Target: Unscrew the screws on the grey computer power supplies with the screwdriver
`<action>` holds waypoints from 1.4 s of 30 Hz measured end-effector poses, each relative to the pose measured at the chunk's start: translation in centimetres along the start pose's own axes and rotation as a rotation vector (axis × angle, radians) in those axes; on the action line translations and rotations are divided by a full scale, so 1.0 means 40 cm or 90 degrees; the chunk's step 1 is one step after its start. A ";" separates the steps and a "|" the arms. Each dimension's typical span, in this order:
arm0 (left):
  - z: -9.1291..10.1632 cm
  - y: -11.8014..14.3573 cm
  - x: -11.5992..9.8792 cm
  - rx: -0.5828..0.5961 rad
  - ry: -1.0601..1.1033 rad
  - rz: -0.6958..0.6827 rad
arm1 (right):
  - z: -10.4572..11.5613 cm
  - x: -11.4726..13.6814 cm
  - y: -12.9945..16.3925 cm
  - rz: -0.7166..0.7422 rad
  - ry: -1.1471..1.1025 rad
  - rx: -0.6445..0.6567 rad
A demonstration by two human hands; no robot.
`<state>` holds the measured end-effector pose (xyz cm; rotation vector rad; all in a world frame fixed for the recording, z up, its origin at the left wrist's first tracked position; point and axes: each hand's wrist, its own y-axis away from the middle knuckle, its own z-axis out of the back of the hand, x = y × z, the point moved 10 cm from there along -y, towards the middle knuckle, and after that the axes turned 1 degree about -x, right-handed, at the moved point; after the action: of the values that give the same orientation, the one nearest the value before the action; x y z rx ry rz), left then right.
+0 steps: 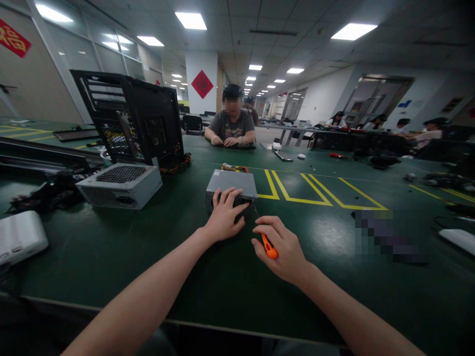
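Observation:
A grey computer power supply (pixel 233 182) sits on the green table in front of me, its cables at the far side. My left hand (pixel 225 213) lies against its near side, fingers spread over the top edge. One of those fingers reaches toward the right corner. An orange-handled screwdriver (pixel 269 247) is gripped in my right hand (pixel 284 249). Its thin shaft slants up to the near right corner of the power supply, where the tip appears to meet the casing. Whether a screw sits there is too small to tell.
Left of the hands stand a second power supply (pixel 122 185) and a black computer case (pixel 148 118). A white box-shaped device (pixel 22 237) is at the left edge. Yellow tape lines (pixel 308 201) mark the table. Across it sits a person (pixel 232 123).

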<state>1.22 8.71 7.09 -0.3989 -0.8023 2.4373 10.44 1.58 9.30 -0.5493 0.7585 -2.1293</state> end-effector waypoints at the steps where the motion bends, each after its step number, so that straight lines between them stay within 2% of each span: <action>1: 0.000 0.000 0.001 -0.002 0.002 0.001 | 0.000 -0.002 0.001 -0.005 -0.003 -0.004; 4: 0.000 0.000 0.001 -0.006 0.008 0.004 | 0.000 -0.002 0.000 -0.002 -0.010 -0.009; 9: -0.002 0.000 0.001 -0.006 -0.006 0.005 | -0.019 0.012 -0.004 0.028 0.005 0.041; 12: 0.000 0.000 0.000 -0.010 -0.007 0.005 | -0.015 0.016 -0.006 0.035 0.010 0.034; 20: -0.001 0.001 0.000 -0.002 -0.010 0.001 | -0.013 -0.009 0.002 -0.029 -0.036 0.021; 28: 0.002 -0.001 0.002 -0.016 0.006 0.011 | -0.020 0.016 -0.004 0.030 -0.005 0.051; 36: 0.001 -0.001 -0.001 -0.009 0.002 0.005 | -0.011 -0.005 0.001 -0.025 -0.053 0.024; 42: 0.001 -0.001 0.000 -0.016 0.000 0.006 | -0.013 0.017 -0.006 0.025 -0.018 0.037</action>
<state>1.24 8.72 7.16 -0.4119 -0.8336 2.4378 9.58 1.33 9.15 -0.5289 0.6840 -2.0965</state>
